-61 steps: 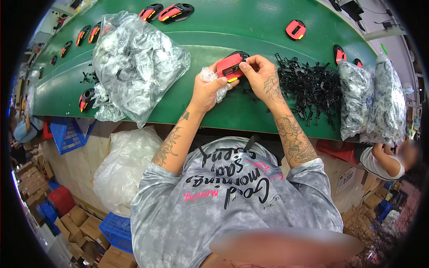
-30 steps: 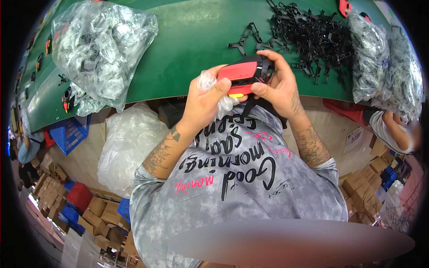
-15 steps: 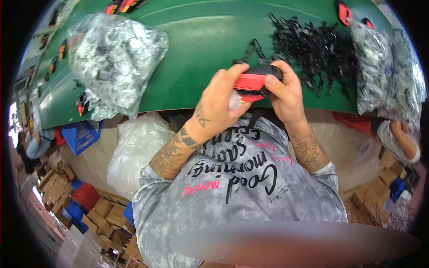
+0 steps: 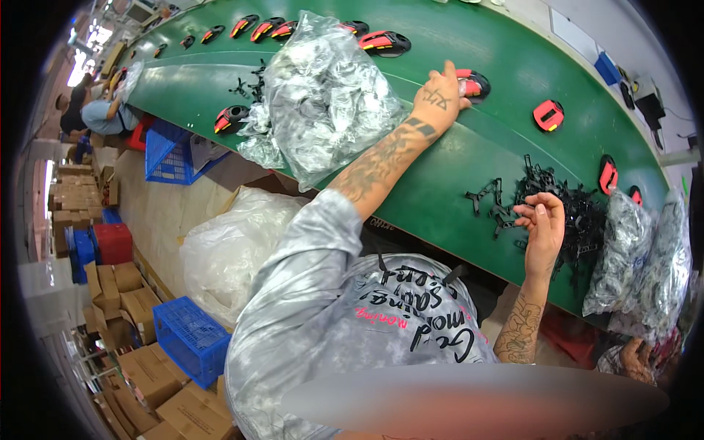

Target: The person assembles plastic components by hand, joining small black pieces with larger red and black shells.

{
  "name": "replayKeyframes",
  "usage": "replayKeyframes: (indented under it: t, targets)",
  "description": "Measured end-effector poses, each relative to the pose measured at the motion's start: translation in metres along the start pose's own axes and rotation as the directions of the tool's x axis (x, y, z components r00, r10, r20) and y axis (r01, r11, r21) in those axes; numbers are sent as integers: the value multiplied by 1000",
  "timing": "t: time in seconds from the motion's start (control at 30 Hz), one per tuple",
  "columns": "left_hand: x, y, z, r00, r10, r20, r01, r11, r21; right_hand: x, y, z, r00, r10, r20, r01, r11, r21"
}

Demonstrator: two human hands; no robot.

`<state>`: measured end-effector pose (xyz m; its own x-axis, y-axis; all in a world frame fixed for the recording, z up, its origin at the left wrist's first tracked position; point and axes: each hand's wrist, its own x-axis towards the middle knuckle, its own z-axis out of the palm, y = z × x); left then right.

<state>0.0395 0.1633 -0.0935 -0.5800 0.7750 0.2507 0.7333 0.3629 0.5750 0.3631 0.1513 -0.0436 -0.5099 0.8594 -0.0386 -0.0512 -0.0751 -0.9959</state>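
Out on the green work surface [image 4: 433, 183], my left hand [image 4: 438, 99] is closed on a red-and-black plastic housing [image 4: 477, 86]. The hand covers the housing's near side. My right hand [image 4: 543, 227] is raised at the left edge of a heap of black plastic brackets [image 4: 579, 213]. Its fingers are loosely bent and apart, with nothing visible in them. A few loose brackets [image 4: 488, 196] lie beside that heap. A large clear plastic bag [image 4: 330, 95] full of parts stands to the left of my left hand.
Similar housings [image 4: 385, 43] line the far side, and another housing [image 4: 548, 115] lies to the right. Filled plastic bags [image 4: 622, 253] stand at the right end. Below on the left are a translucent sack [image 4: 235, 249], a blue crate [image 4: 191, 337] and cardboard boxes [image 4: 154, 374]. Other people [image 4: 106, 110] sit far left.
My two hands held the housing together before my chest. Now the left has carried it out to the far side, and the right has let go and moved right to the brackets. The view has turned.
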Motion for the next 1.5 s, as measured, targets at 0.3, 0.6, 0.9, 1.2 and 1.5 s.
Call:
replayKeyframes:
  t: [0.3,0.6,0.9,1.2,1.5]
  targets:
    - [-67,4,-144,989,-95,-115,104,992,76,-25,-2,-56,996,27,-84,-45,975,-218]
    - [-88,-80,-169,968,-215,-131,214,977,-18,-1,-16,19,994,-8,112,24,990,-136]
    - [-131,52,-116,889,397,230,-187,772,-608,20,-10,90,874,172,454,-213,976,41]
    - [-134,47,-96,957,-29,288,247,605,-757,12,16,45,959,190,210,-202,979,32]
    - [-141,42,-74,901,22,433,291,711,-640,10,-10,54,776,-415,475,631,532,-565]
